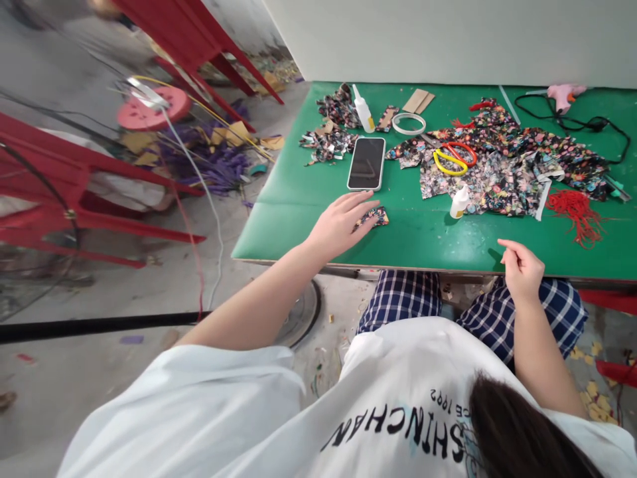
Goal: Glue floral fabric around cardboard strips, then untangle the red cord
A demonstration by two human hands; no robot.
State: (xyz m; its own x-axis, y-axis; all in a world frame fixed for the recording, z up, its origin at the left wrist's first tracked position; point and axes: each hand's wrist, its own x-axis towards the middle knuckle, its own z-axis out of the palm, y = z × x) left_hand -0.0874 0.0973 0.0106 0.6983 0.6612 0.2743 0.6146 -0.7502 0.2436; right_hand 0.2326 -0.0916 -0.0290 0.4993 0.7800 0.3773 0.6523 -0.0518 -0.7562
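Note:
My left hand (343,221) rests with fingers stretched out over a small piece covered in floral fabric (378,217) on the green table. Part of that piece is hidden under the fingers. Just beyond it lies a phone (367,163) with a dark screen. Over the table's front edge, my right hand (521,265) is held with its index finger pointing out and the other fingers curled; no object shows in it. A small white glue bottle (459,202) stands ahead of it to the left. To its right is a heap of red cords (577,216).
Floral fabric (502,179) with red-and-yellow-handled scissors (454,159) covers the table's middle. Behind the phone are fabric scraps (326,145), a taller glue bottle (363,113) and a tape roll (409,124). A pink glue gun (564,98) lies back right. Red chairs (74,186) stand left.

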